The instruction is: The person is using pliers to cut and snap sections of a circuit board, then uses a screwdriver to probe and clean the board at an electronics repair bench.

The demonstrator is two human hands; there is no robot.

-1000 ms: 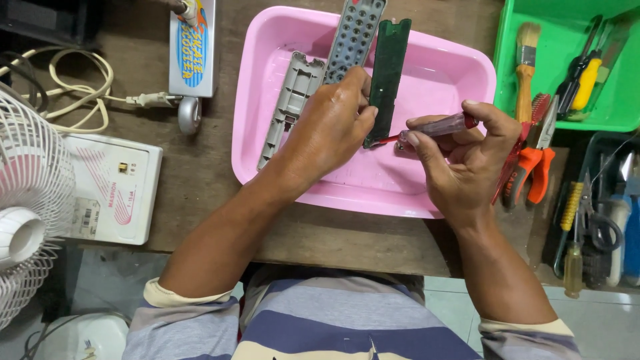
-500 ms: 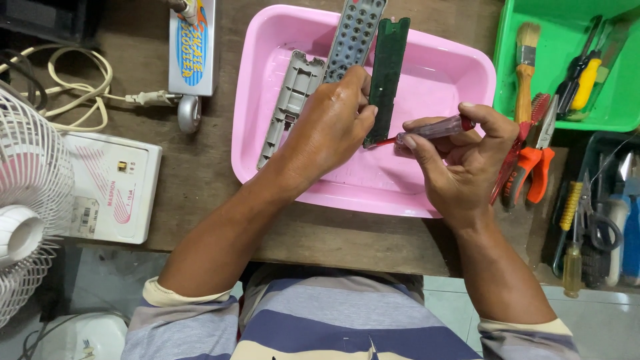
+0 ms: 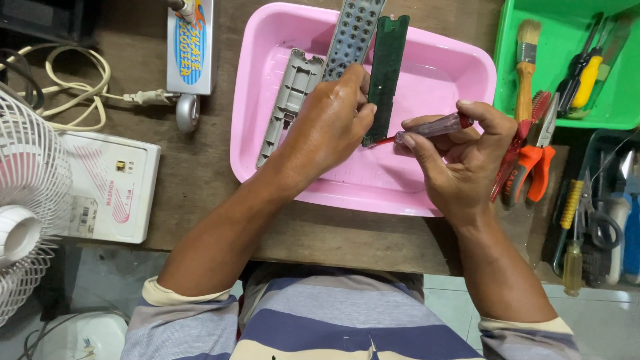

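The green circuit board (image 3: pixel 387 73), a long narrow strip with a dull, matte face, lies in the head view slanting over the far rim of the pink basin (image 3: pixel 267 153), its near end at the fingertips of the left hand (image 3: pixel 330 127). That hand's grip is curled down, pressing on the board's lower end and on the grey perforated keypad panel (image 3: pixel 353 37) beside it; whether the fingers close around anything underneath cannot be told. The right hand (image 3: pixel 460 167) has its grip closed around a small screwdriver (image 3: pixel 430 127) with a clear purple handle and a red neck, its tip pointing left at the board's near end, touching it or just short of it.

The basin is smooth glossy plastic with rounded corners, and its floor is open toward the near and right sides. A grey ribbed remote shell (image 3: pixel 287 100) lies along its left wall. The basin's near rim sits close to the edge of the worn brown wooden tabletop (image 3: pixel 200 167).

To the right, a green tray (image 3: pixel 507 67) holds a wooden-handled brush (image 3: pixel 525 60), and orange-handled pliers (image 3: pixel 533 160) lie just beside the right hand. To the left stand a white box (image 3: pixel 110 187) and a white wire-guarded fan (image 3: pixel 27 193), well apart from the basin.
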